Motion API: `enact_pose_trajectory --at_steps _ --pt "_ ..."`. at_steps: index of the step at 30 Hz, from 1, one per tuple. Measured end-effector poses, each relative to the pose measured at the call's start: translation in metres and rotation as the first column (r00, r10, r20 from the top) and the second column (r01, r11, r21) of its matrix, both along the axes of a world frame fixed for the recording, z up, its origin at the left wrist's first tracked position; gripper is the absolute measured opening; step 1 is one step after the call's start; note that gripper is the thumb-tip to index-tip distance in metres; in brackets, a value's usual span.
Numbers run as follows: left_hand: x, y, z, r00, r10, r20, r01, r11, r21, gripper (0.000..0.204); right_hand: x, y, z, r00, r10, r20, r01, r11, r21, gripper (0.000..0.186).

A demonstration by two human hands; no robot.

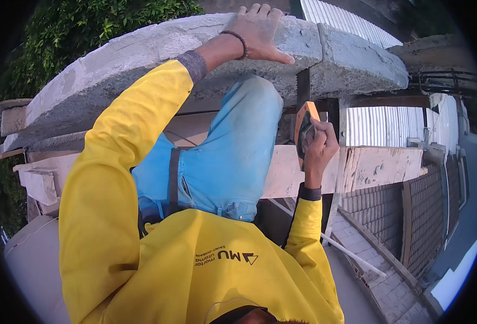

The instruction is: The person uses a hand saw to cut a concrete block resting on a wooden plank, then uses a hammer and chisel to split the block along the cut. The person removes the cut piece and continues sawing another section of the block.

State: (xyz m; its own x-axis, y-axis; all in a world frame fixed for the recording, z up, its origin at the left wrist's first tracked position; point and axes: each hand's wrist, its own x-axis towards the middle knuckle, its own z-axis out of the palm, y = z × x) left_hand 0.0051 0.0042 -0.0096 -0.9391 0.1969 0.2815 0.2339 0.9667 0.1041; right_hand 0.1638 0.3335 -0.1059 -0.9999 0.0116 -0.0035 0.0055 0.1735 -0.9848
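Observation:
My left hand [256,36], with a dark braided band at the wrist, lies over the top edge of a rough grey concrete ledge [141,54], fingers spread. My right hand [320,143] grips an orange tool with a dark handle [307,116], probably a float, held upright beside my leg; its far face is hidden. My knee in light blue trousers [254,100] rests just under the ledge, close to the tool. A dark steel post [303,83] stands behind the tool, below a joint in the ledge.
A lower whitish beam [379,167] crosses behind my legs. Corrugated sheets [379,124], tiled roofing [373,213] and a white pipe [357,259] lie down to the right. Leafy trees [60,38] are at the upper left. Dark rods [441,81] run along the right.

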Motion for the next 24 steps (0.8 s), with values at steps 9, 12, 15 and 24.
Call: enact_pose_trajectory --at_steps 9,12,15,24 --pt "-0.013 0.004 -0.007 0.998 0.060 -0.003 -0.060 0.994 -0.095 0.118 0.050 -0.028 0.079 0.990 -0.086 -0.114 0.108 0.972 0.207 0.029" --pt "-0.018 0.002 -0.007 0.999 0.040 0.025 -0.038 0.996 -0.076 0.119 -0.024 -0.035 -0.004 0.987 -0.067 -0.143 0.079 0.994 0.081 0.029" --pt "-0.025 -0.005 -0.007 0.990 -0.098 -0.106 0.094 0.995 -0.038 0.113 -0.023 -0.008 -0.044 0.991 0.015 -0.131 0.003 0.991 0.135 0.031" --pt "-0.019 -0.006 -0.010 0.994 -0.106 0.016 0.106 0.994 -0.021 0.078 0.094 -0.012 0.120 0.993 -0.105 0.061 0.100 0.992 0.079 0.031"
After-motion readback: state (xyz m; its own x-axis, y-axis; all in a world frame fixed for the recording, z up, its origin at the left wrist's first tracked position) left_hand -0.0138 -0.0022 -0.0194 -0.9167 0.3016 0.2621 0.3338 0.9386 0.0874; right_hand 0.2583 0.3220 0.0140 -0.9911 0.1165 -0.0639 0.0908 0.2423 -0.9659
